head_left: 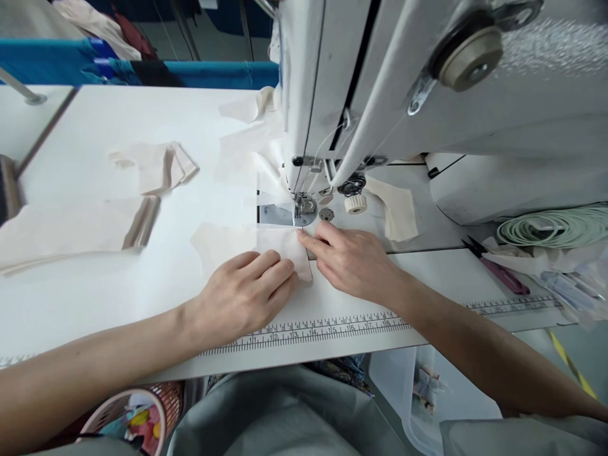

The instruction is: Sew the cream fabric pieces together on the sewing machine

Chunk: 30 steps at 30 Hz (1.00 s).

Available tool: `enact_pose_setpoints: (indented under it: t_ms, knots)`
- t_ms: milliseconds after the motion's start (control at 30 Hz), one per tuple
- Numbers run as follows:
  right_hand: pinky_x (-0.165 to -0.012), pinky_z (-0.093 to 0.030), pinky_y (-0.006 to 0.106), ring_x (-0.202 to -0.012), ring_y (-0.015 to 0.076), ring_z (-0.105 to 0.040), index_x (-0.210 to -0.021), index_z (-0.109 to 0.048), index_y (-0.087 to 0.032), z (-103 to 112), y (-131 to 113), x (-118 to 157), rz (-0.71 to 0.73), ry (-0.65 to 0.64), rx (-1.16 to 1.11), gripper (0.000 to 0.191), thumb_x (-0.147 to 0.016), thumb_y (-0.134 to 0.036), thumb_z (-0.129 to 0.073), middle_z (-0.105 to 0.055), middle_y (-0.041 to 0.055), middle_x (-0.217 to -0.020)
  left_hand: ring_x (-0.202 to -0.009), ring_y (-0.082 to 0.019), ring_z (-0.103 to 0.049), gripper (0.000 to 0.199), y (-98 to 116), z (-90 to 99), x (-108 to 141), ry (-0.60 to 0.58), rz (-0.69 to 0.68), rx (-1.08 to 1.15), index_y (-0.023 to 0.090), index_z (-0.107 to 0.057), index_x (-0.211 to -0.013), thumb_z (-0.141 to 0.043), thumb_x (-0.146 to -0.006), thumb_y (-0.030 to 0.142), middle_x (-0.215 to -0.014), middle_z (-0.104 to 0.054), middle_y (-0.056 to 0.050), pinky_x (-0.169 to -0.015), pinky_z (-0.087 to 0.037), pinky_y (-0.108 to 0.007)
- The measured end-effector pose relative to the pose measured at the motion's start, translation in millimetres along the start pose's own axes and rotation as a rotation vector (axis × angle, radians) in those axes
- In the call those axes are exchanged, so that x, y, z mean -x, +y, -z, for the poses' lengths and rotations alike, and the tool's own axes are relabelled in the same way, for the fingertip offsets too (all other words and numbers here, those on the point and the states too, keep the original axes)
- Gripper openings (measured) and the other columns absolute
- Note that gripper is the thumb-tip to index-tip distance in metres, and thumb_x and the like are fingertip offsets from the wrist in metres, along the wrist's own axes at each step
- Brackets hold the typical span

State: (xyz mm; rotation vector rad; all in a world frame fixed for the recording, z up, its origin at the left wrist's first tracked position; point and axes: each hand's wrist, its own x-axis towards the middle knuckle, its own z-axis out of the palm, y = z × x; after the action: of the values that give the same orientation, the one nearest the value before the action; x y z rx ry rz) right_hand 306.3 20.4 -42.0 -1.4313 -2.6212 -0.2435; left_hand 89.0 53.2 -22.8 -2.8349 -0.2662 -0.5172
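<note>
A pale, thin fabric piece (280, 242) lies flat in front of the sewing machine's presser foot (300, 204) and needle plate (311, 212). My left hand (249, 291) rests on its near left part, fingers curled and closed on the cloth; the fingertips are partly hidden. At the fabric's right edge is my right hand (354, 259), its index fingertip pressed down close to the foot and the other fingers bent beneath. The cloth's far edge reaches up to the metal plate. The white sewing machine (313, 76) stands over the work.
Stacked cut fabric pieces (71, 228) and a folded bundle (159, 166) lie left. A cream scrap (396, 209) sits right of the needle. Thread snips (503, 272) and coiled green cord (553, 226) are far right. A ruler tape (327, 329) runs along the front edge, above a pink basket (164, 405).
</note>
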Motion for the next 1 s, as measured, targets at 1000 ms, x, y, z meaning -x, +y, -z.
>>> enact_pose_setpoints:
  t_ms: [1000]
  knots:
    - [-0.050,-0.036,0.026,-0.061,0.0109,-0.049,-0.131,-0.056,-0.012,3,-6,0,0.005,0.028,0.109,0.043,-0.092,-0.009,-0.038,-0.061,0.0042,-0.088,-0.080,-0.020,-0.063,0.008,-15,-3.0,2,0.057,0.179,0.063,0.014,-0.062,-0.094,-0.057,-0.091,0.019,-0.089,-0.070,-0.004,-0.061,-0.047,-0.031]
